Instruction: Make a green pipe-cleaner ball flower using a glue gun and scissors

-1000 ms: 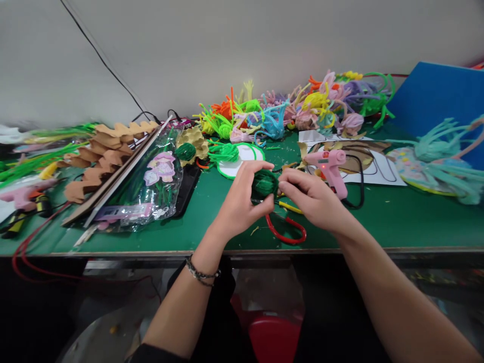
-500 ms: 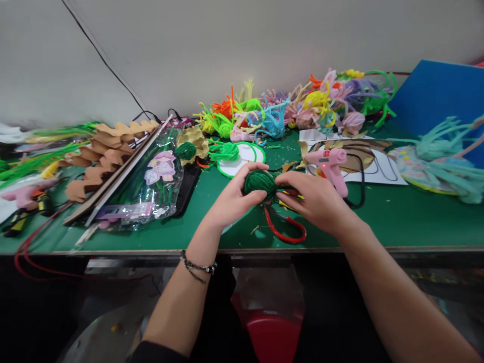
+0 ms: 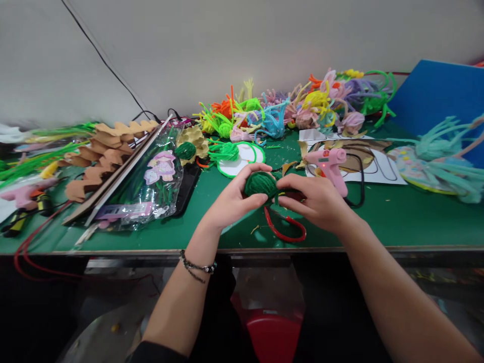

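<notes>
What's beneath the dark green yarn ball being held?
A curved red handle shows partly on the green tabletop; whatever lies directly underneath is hidden by the yarn ball and the left hand.

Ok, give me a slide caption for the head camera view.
Left hand holds a green yarn bundle, right hand at its end, with a pink glue gun beyond.

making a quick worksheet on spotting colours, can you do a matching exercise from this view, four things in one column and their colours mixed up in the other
1. Yarn ball in the left hand
2. Glue gun just beyond the right hand
3. Curved handle seen below the hands
4. Board at back right

A. Pink
B. Blue
C. Dark green
D. Red

Pairs: 1-C, 2-A, 3-D, 4-B
</notes>
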`<state>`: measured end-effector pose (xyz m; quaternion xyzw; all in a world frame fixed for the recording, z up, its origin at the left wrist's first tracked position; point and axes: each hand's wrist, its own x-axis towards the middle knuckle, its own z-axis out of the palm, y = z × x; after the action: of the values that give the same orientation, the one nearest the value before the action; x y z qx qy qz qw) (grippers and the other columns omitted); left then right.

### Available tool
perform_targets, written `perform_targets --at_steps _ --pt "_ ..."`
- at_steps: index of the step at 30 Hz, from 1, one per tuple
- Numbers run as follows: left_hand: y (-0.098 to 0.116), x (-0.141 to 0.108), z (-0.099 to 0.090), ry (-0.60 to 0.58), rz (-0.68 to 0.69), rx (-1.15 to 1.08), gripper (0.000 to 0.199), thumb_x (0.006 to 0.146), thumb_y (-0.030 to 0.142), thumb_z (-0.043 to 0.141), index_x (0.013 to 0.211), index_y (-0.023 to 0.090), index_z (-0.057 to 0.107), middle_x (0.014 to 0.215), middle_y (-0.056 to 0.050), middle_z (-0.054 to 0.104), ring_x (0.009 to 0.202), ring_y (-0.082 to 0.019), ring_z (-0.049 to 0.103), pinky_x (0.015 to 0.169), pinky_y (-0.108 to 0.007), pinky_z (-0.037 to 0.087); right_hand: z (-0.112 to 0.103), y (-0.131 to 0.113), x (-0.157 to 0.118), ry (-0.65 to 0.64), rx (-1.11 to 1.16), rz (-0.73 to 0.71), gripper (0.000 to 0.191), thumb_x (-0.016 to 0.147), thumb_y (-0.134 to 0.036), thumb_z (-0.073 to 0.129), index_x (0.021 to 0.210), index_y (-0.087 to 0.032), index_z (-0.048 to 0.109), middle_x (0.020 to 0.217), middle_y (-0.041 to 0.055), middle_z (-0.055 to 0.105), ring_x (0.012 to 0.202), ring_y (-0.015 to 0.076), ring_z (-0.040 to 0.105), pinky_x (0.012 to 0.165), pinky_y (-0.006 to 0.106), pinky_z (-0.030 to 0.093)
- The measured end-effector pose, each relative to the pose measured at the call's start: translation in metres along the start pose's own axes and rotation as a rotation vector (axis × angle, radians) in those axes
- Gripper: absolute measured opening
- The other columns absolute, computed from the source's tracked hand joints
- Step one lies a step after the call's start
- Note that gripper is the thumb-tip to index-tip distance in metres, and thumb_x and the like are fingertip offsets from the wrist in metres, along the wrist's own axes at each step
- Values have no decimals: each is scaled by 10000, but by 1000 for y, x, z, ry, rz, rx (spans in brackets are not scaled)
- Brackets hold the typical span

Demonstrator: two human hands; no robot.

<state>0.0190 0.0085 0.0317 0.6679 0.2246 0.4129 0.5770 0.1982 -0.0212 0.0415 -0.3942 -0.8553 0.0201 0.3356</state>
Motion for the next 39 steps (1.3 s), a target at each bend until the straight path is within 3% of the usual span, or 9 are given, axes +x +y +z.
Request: perform_targets --at_steps 8,12,21,26,31,34,37,39 --pt "-4 0 4 73 213 267 445 673 123 549 1101 194 455 1062 -53 554 909 -130 566 736 -211 491 3 -1 1 75 113 124 121 793 -277 505 752 -175 556 521 -32 519 451 86 437 463 193 324" --pt "-4 1 5 125 333 494 430 688 137 580 1103 183 476 1112 -66 558 1012 -170 543 860 -286 461 4 1 0 95 231 187 144 791 -298 515 735 -169 546 499 -44 469 444 80 383 446 203 288" --pt "-2 2 8 184 568 893 354 730 168 624 1063 169 502 1068 -55 608 1024 -153 553 907 -289 451 4 -5 6 172 452 318 237 799 -268 492 582 -179 464 480 -66 322 428 54 258 401 207 199" --pt "-10 2 11 206 737 1131 327 819 252 549 1121 157 468 1100 -88 603 1050 -161 562 895 -287 475 7 -5 8 224 522 487 325 751 -230 497 479 -184 326 470 -70 244 437 44 216 400 206 158" --pt "-12 1 12 219 923 1295 304 846 202 497 1139 125 473 1089 -105 615 1098 -190 548 907 -289 467 11 -6 9 154 928 738 328 759 -327 493 494 -195 352 403 -92 233 357 35 201 355 201 143" --pt "-13 2 11 258 867 1198 317 837 232 517 1139 143 472 1094 -98 609 1072 -174 557 909 -282 466 12 -7 10 180 902 685 257 782 -345 505 590 -192 430 398 -101 254 348 42 219 344 196 161" --pt "-14 3 11 307 758 1090 331 823 270 545 1129 170 472 1089 -87 606 1047 -166 560 907 -295 468 11 -8 8 338 590 496 100 772 -283 557 797 -198 510 450 -96 337 379 56 280 359 193 225" --pt "-13 4 10 342 715 1061 333 811 278 563 1117 182 475 1079 -76 608 1039 -168 558 906 -310 465 11 -8 6 419 363 373 121 776 -249 565 885 -207 536 524 -66 443 431 71 385 401 199 320"
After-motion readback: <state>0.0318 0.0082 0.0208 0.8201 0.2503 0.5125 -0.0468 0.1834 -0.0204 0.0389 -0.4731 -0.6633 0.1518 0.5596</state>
